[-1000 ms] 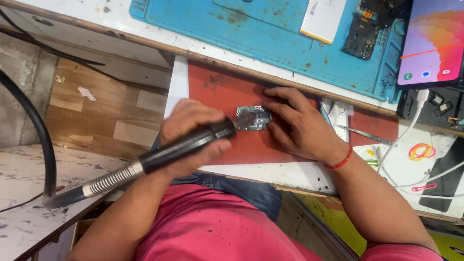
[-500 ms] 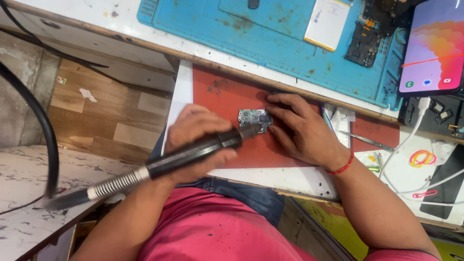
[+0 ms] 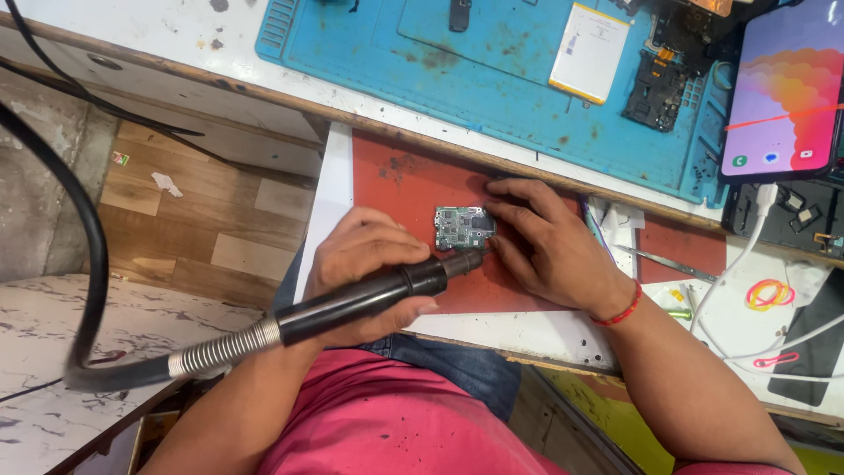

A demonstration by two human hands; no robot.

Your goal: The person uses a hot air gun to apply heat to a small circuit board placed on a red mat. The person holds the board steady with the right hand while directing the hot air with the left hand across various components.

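Observation:
A small green circuit board (image 3: 462,227) lies on a red mat (image 3: 400,180). The fingers of my right hand (image 3: 549,251), which has a red band at the wrist, press on the board's right edge. My left hand (image 3: 365,255) grips a black handpiece (image 3: 360,301) with a metal spring collar and a thick black hose (image 3: 88,264). Its nozzle tip points at the lower right corner of the board, close to my right fingertips.
A blue work mat (image 3: 492,88) behind carries a white battery (image 3: 589,53) and a black board (image 3: 655,84). A lit phone (image 3: 782,88) stands at the right on a white cable (image 3: 747,255). Tweezers (image 3: 673,261) and rubber bands (image 3: 769,293) lie at the right.
The nozzle tip has moved from the board's left side to its lower right corner. My right hand stays on the board.

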